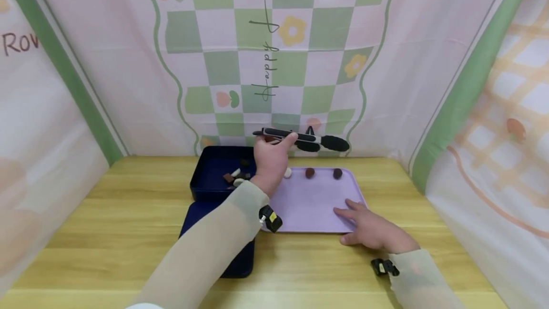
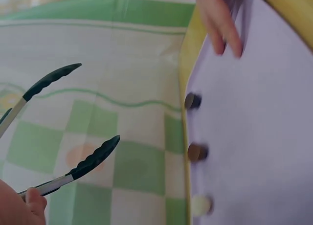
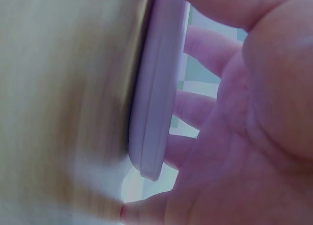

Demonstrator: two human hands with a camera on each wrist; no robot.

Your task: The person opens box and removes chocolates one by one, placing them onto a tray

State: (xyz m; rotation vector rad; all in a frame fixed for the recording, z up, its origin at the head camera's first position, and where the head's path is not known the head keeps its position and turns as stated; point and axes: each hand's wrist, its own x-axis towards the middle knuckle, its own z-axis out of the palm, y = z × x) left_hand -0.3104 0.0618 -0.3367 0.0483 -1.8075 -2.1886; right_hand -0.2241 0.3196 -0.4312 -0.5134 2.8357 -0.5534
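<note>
My left hand (image 1: 271,161) grips black-and-silver tongs (image 1: 335,143) by the handle, raised above the far edge of the lilac tray (image 1: 306,206). In the left wrist view, the tongs' two dark scalloped ends stand apart with nothing between them. Along the tray's far side sit three small round pieces: a white one (image 1: 288,173), a brown one (image 1: 310,172) and a dark one (image 1: 337,173). My right hand (image 1: 371,227) rests at the tray's near right corner, fingers spread over it. In the right wrist view, the tray's side (image 3: 159,83) passes in front of several fingers.
Left of the tray, a dark blue box (image 1: 210,194) contains several brown, white and dark pieces (image 1: 228,178). A flat dark blue lid-like piece (image 1: 240,263) lies in front of it, partly behind my left sleeve. A patterned curtain (image 1: 291,68) hangs behind the wooden table (image 1: 141,204).
</note>
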